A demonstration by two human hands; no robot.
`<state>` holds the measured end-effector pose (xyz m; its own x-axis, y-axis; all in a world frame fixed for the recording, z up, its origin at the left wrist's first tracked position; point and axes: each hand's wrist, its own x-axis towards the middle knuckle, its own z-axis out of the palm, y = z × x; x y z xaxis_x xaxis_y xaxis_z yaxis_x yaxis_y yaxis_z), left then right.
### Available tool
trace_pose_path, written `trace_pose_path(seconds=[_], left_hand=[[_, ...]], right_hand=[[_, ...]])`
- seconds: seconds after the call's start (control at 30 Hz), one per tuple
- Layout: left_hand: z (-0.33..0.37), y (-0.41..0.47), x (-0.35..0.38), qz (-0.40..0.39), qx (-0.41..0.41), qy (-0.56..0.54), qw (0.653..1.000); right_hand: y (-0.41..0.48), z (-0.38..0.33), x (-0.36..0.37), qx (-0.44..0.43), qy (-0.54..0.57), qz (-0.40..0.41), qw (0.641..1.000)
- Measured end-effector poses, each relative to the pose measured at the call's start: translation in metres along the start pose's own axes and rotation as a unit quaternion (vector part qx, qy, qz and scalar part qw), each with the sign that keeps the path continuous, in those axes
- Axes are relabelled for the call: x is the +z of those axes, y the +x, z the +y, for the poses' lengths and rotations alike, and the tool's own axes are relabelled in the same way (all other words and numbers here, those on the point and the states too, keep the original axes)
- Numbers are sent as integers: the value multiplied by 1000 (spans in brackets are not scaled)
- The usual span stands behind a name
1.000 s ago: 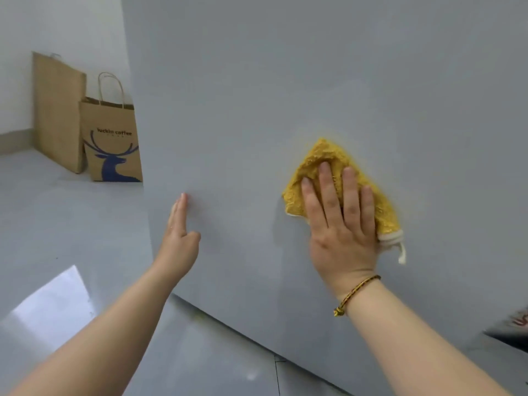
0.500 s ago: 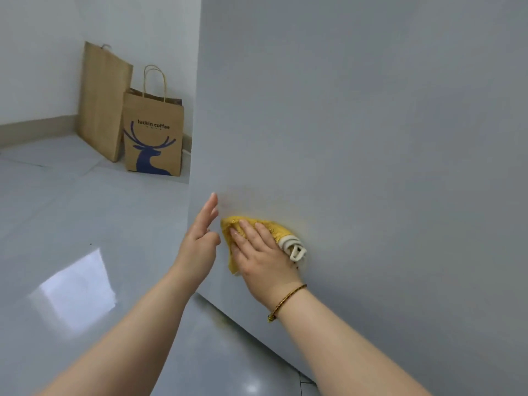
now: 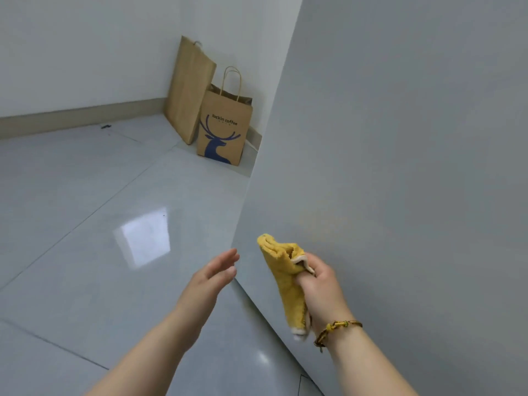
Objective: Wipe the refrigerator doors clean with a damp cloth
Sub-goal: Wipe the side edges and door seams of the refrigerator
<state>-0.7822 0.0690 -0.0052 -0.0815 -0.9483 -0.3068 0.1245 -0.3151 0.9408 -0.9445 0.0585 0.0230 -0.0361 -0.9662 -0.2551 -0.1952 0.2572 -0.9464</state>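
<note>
Since right hand (image 3: pixel 320 284) now grips the bunched yellow terry cloth (image 3: pixel 285 278) lifted off the flat grey refrigerator door (image 3: pixel 400 167), left hand (image 3: pixel 211 278) open at its 9 o'clock, wiping's paused

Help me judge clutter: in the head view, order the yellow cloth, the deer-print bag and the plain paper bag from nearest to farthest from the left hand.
From the left hand:
1. yellow cloth, just right of it, in the right hand.
2. deer-print bag, on the floor by the fridge.
3. plain paper bag, behind that, against the wall.
</note>
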Motion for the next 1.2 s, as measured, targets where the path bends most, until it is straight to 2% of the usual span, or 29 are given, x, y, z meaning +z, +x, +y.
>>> trace_pose_path(seconds=[0.1, 0.2, 0.27, 0.33, 0.43, 0.63, 0.8, 1.03, 1.2], left_hand=[[55, -21, 4, -23, -18, -4, 1000], [136, -42, 2, -7, 21, -22, 1000], [197, -61, -6, -25, 33, -28, 999], [266, -80, -20, -36, 41, -33, 998], [364, -99, -52, -25, 82, -31, 996], [512, -128, -110, 53, 144, -3, 988], [562, -132, -127, 94, 152, -11, 984], [596, -96, -125, 32, 156, -33, 987], [619, -42, -111, -13, 160, -20, 987]], right_hand=[[-24, -64, 3, 59, 147, -28, 987], [-47, -149, 10, 76, 234, -68, 967], [-61, -210, 16, 87, 262, -101, 956], [-73, -275, 26, 88, 261, -128, 953], [-82, -360, 47, 48, 231, -127, 963], [-95, -497, 105, -42, 185, -53, 980], [-100, -551, 133, -85, 190, -57, 976], [-70, -581, 124, -107, 170, -22, 979], [-25, -597, 111, -115, 165, 49, 978]])
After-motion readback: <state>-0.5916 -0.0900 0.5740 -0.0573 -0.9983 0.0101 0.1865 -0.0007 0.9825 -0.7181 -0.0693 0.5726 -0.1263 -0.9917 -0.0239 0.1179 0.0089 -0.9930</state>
